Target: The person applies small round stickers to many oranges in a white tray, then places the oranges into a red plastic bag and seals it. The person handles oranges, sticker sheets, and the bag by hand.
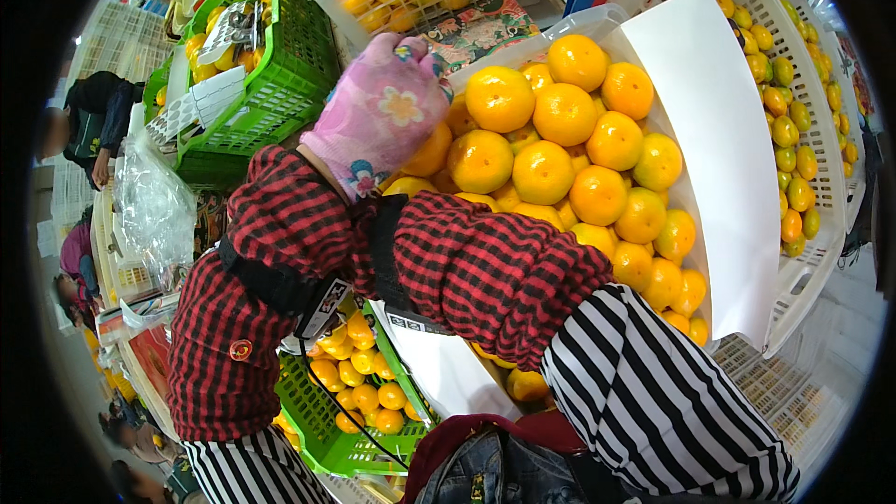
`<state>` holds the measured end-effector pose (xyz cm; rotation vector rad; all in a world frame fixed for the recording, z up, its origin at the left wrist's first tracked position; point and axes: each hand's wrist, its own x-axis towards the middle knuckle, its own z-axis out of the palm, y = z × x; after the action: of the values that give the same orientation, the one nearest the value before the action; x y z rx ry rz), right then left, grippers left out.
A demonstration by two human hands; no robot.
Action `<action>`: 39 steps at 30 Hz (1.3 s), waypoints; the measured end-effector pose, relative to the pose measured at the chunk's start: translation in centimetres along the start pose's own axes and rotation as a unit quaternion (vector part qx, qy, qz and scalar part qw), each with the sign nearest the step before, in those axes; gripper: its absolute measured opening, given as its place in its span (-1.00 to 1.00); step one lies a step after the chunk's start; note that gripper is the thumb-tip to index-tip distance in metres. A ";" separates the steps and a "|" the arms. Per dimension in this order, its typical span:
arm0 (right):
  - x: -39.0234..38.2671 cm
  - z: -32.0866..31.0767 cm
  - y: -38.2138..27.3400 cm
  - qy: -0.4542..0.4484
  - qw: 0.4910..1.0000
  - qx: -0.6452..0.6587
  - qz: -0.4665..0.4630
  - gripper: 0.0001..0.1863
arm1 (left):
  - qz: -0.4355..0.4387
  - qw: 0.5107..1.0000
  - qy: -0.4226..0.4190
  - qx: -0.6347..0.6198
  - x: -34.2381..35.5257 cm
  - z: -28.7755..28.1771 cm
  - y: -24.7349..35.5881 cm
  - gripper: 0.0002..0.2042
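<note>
My left hand (385, 105), in a pink floral glove, is over the left edge of a white-lined crate of large oranges (543, 171). Its fingers are curled closed and turned away, so whatever they may hold is hidden. A bit of bare wrist shows between glove and sleeve. My right forearm (495, 266), in a red and black checked sleeve, crosses leftward above the oranges and meets the left forearm (280, 224). Behind the left arm, my right hand cannot be seen. Black straps circle both forearms.
Green crates hold fruit at the upper left (280, 65) and below my arms (336, 448). A white crate (429, 0) of oranges stands at the back. White paper (714, 140) lines the right side, beside a basket of smaller fruit (793, 149). Clear plastic (159, 196) hangs left.
</note>
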<state>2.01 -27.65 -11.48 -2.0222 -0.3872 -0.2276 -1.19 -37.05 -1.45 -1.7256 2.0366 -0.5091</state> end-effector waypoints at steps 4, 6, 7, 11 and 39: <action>-0.3 0.7 0.9 -0.033 0.997 -0.065 -0.010 -0.78 | 0.013 0.998 -0.028 -0.051 -0.2 -0.3 -0.8 -0.79; -0.8 0.8 1.5 -0.065 0.989 -0.128 -0.018 -0.77 | -0.009 0.997 0.024 -0.067 -1.6 -1.7 -1.7 -0.79; -1.1 0.8 1.8 -0.083 0.981 -0.175 -0.020 -0.77 | -0.017 0.997 0.059 -0.055 -3.1 -2.8 -2.4 -0.80; -1.2 -0.2 2.8 -0.116 0.938 -0.324 -0.036 -0.76 | -0.156 0.973 0.079 -0.148 -10.7 -8.5 -5.4 -0.60; -14.4 -11.7 -21.3 0.200 0.801 0.543 0.154 -0.70 | -0.583 0.403 0.335 -0.621 -40.4 -13.3 17.9 -0.29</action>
<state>-19.14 -31.43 6.84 -0.8288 0.1061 -0.1607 -17.52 5.77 3.62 -4.4989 0.7087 0.3013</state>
